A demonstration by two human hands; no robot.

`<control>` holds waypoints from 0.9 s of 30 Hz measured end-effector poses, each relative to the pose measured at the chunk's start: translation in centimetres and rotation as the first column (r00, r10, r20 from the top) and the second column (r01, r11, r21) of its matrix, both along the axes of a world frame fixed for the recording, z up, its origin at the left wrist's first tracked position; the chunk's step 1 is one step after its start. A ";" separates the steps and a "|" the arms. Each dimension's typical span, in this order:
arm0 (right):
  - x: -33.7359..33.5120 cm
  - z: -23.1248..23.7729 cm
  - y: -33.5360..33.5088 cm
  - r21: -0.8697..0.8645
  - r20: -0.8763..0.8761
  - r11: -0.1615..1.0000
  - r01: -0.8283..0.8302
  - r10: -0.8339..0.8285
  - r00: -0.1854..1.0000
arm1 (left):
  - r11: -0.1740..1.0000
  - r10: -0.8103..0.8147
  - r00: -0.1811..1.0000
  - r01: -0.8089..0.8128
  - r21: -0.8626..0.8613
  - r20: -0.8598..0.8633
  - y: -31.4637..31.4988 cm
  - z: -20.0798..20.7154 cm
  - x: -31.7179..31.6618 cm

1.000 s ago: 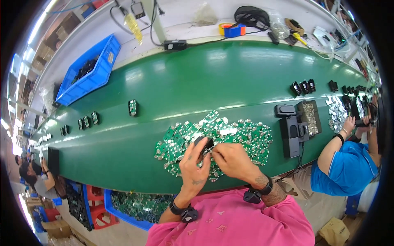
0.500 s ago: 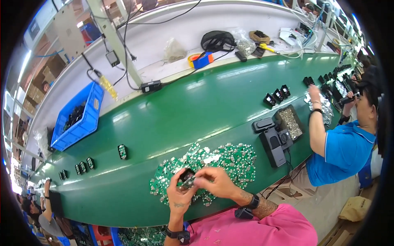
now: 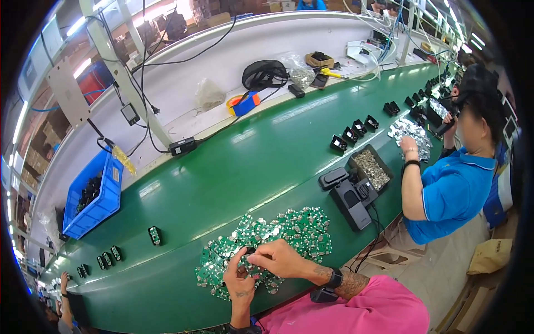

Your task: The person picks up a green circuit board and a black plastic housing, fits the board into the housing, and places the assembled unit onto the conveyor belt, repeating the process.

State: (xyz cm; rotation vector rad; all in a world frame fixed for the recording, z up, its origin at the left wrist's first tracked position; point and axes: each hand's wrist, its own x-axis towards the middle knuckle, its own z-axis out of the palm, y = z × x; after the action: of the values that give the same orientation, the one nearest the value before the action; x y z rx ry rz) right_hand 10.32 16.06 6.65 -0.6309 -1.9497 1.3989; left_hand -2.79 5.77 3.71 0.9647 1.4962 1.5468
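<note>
Over the near edge of a wide pile of green circuit boards [image 3: 303, 231], my two hands meet at a small black plastic housing [image 3: 250, 252]. My left hand [image 3: 240, 280] grips the housing from the left, thumb and fingers curled round it. Against its upper side, my right hand [image 3: 280, 259] pinches with thumb and forefinger; what sits between those fingertips is hidden. Most of the housing is covered by my fingers. Left of the pile stands a black housing with a green board in it [image 3: 154, 236], and several similar filled housings [image 3: 115, 253] stand farther left.
A blue crate [image 3: 111, 189] of black parts stands at far left. Right of the pile are a dark cradle-like device [image 3: 350, 206] with cables and a tray [image 3: 386, 168] of small metal parts. Empty-looking black housings [image 3: 359, 128] stand beyond. A co-worker in blue [image 3: 459, 183] sits at right.
The view has swung, so the bench things sit farther left and lower. My hands stay together on the housing, which has turned and shows less between my fingers. The co-worker's hand now reaches toward the silvery pieces.
</note>
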 end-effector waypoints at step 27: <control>0.9 0.8 0.5 -0.008 0.249 0.999 0.036 -0.033 0.968 | 0.998 0.038 0.962 -0.050 -0.039 -0.272 0.8 0.5 0.4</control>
State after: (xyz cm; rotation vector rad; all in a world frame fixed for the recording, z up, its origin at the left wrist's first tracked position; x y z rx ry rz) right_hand 11.22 16.52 7.40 -0.8781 -2.1133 1.3650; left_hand -2.43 6.59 4.16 1.1610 1.7447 1.4483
